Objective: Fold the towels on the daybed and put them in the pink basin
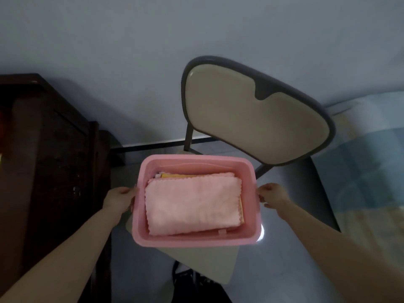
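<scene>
Rectangular pink plastic basin (197, 240) held over the beige padded seat (203, 262) of a grey-framed folding chair (251, 119), gripped at both short ends. Left hand (120, 199) closed on the basin's left rim, fingers curled under the edge. Right hand (273, 196) closed on the right rim, thumb on top. Inside the basin: a folded pink fluffy towel with scalloped edges (193, 207) lying flat on top, filling most of the interior. Beneath it, at the far side, edges of a yellow towel (175, 176) peeking out. Dark wooden cabinet (50, 160) to the left, against the pale wall. Blue-and-cream patterned daybed cover (369, 171) to the right, behind the chair.
</scene>
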Tool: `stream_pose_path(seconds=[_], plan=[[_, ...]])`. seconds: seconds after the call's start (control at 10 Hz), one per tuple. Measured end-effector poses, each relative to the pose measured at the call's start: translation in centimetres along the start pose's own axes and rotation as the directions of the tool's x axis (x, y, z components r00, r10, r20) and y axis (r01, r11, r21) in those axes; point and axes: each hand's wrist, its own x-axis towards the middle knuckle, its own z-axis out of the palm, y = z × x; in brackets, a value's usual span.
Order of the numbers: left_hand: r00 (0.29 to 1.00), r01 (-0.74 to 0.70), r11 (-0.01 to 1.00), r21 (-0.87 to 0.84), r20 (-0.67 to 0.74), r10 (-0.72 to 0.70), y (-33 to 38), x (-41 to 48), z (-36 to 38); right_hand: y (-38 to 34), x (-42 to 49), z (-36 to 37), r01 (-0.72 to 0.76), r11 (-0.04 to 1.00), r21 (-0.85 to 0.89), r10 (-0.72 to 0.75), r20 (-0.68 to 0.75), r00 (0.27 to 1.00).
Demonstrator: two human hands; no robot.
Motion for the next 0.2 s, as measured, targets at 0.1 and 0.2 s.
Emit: stream_pose_path(seconds=[0.1, 0.2], plan=[[0.994, -0.104, 0.995, 0.009, -0.037, 0.104, 2.8, -2.0, -0.8, -3.2, -2.4, -1.5, 0.205, 0.953, -0.222, -0.231, -0.094, 0.969], [0.965, -0.262, 0.961, -0.092, -0.036, 0.259, 8.1, -6.3, -1.9, -7.3, -5.2, -3.6, 0.521, 0.810, -0.269, -0.570, -0.153, 0.807]])
